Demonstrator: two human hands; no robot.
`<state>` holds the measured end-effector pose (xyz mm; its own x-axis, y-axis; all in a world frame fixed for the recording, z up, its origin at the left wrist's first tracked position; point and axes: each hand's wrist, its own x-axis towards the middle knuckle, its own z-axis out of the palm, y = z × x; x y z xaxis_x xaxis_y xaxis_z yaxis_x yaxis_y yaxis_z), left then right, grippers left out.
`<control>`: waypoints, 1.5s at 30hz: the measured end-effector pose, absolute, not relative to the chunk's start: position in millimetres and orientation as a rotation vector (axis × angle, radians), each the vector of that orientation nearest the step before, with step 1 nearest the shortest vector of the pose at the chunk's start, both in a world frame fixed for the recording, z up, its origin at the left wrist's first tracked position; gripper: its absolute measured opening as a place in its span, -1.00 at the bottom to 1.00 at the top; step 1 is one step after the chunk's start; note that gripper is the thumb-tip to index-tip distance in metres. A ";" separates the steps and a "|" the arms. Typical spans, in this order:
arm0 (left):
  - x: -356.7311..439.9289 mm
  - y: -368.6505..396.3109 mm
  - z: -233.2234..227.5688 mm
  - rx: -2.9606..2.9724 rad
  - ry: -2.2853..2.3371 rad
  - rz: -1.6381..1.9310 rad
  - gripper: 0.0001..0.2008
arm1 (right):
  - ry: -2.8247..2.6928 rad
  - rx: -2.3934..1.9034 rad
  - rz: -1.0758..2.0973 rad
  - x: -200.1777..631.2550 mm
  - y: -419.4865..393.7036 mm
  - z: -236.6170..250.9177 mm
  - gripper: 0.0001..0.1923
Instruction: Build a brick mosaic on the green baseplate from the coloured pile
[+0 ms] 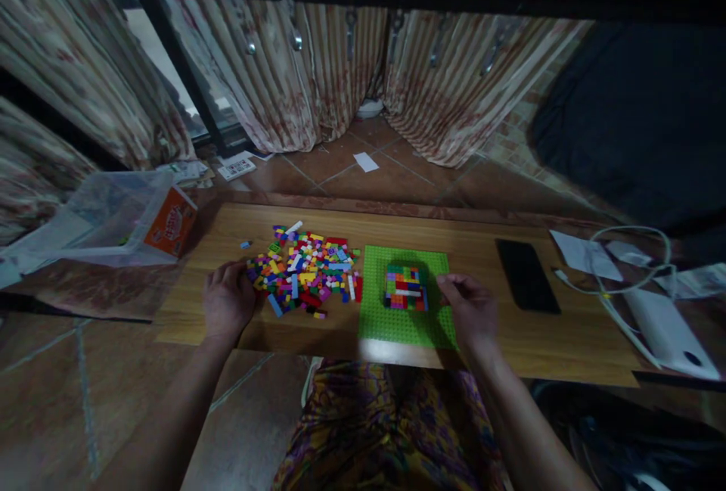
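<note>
Bare hands flank the build: the left hand (228, 300) curls at the loose bricks (309, 268) (its grip is hidden), while the right hand (470, 306) closes in a pinch, any piece there too small to tell. Beside it, the block build (406, 287) sits on the green baseplate (377, 328), whose studs probably steady it. Behind, the surface (397, 231) offers room; the front edge runs near.

the baseplate (375, 323) is green, the bricks (308, 278) multicoloured.
</note>
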<state>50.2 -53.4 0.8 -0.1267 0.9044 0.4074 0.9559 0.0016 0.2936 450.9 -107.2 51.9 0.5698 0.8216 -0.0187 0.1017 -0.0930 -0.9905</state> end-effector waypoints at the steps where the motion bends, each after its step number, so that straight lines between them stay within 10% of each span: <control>1: 50.6 -53.7 0.9 -2.003 -2.157 -0.773 -0.71 | -0.850 -1.565 0.728 446.2 -109.4 54.9 -0.69; 45: 56.3 -59.9 2.6 -1.956 -2.279 -0.889 -0.74 | -2.203 -1.833 0.470 241.3 -21.3 51.6 -0.72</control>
